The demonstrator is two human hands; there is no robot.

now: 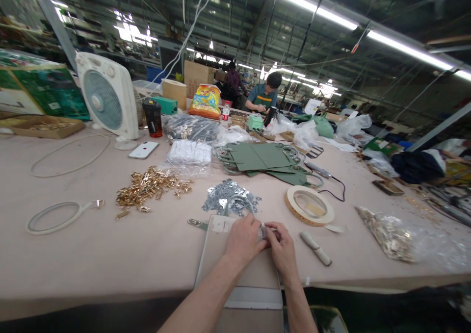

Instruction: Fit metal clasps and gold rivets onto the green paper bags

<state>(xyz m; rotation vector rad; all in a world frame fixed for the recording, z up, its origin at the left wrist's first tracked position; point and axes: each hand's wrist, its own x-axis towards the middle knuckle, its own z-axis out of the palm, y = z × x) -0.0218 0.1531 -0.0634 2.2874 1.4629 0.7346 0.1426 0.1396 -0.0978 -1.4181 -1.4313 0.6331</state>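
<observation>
A flat beige panel (pixel 221 264) lies at the table's front edge, its lower end hanging over. My left hand (pixel 243 242) rests on its upper part, fingers bent and pressed together. Close beside it, my right hand (pixel 284 249) has its fingers closed in a pinch at the panel's upper right corner. Between the fingertips shows a small greyish piece, too covered to name. A green strap (pixel 197 223) with a metal end sticks out at the panel's upper left. Just beyond the hands lies a pile of flat silver metal plates (pixel 230 195).
Gold metal fittings (pixel 147 188) are heaped to the left. A tape roll (pixel 309 205) and a rolled cloth-like cylinder (pixel 315 248) lie right. Green bag pieces (pixel 263 157), a phone (pixel 143 150), a tumbler (pixel 152 117) and a fan (pixel 106 97) stand farther back. A co-worker (pixel 264 96) sits opposite.
</observation>
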